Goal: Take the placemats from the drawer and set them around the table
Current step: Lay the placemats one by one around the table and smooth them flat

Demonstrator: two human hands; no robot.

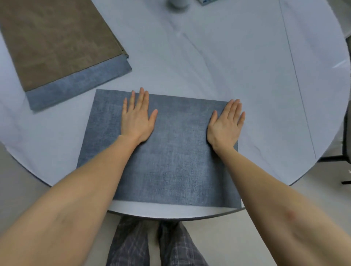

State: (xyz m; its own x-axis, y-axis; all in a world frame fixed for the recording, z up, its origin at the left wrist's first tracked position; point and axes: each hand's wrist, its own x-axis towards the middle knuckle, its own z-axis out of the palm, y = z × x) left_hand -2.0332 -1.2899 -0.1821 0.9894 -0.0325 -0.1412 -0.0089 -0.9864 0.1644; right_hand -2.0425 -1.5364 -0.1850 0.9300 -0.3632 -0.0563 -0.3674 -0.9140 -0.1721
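No readable text, label, brand, number or sign appears anywhere in the head view. The blue placemat [171, 151] under both hands carries only a plain woven texture, as does the stack of placemats [57, 47] at ten o'clock. Two partly cropped items at the twelve o'clock edge, a pale round object [177, 2] and a blue-patterned corner [206, 1], show no legible marking. The white table [247, 76] bears only faint creases.

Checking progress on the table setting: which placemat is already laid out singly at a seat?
The blue-grey woven placemat under both flat hands at the near table edge; the other mats sit stacked at upper left, brown placemat on top.
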